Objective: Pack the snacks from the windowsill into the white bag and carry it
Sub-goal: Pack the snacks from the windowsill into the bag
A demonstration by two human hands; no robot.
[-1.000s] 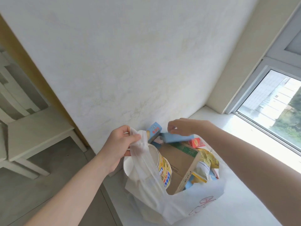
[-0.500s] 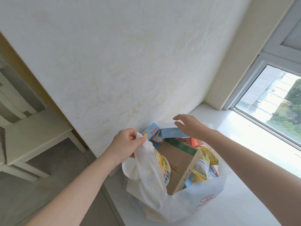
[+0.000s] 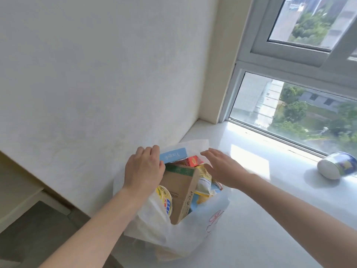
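The left hand (image 3: pixel 144 168) lies palm-down on top of the load. Its fingers bend over the left end of a light-blue rectangular carton (image 3: pixel 173 155) and its thumb sits at the carton's lower left corner. Whether it clamps the carton or only the bag film cannot be told. The right hand (image 3: pixel 222 167) is spread wide and holds nothing. Its fingers are straight, and the fingertips (image 3: pixel 204 152) are at the far rim of the bag.

Both hands work at the mouth of the white thin-film plastic bag (image 3: pixel 193 229), which stands on the pale stone windowsill (image 3: pixel 270 219) close against the white plastered wall (image 3: pixel 96 74).

Nearest, below the left wrist, a round tin with a yellow printed lid (image 3: pixel 164 196) leans inside the bag's near wall. Between the two wrists, a brown cardboard box with a green band (image 3: pixel 179 192) stands tilted, one corner rising above the bag's edge. Under the right palm lie crinkled yellow foil packets (image 3: pixel 204 182). Between the two sets of fingers, just beyond the cardboard box, a small red carton (image 3: pixel 194 161) touches the light-blue carton.

Well to the right of the right hand, a blue-and-white round can (image 3: pixel 337 166) lies on its side on the sill, outside the bag, near the grey-framed window (image 3: pixel 243 89).
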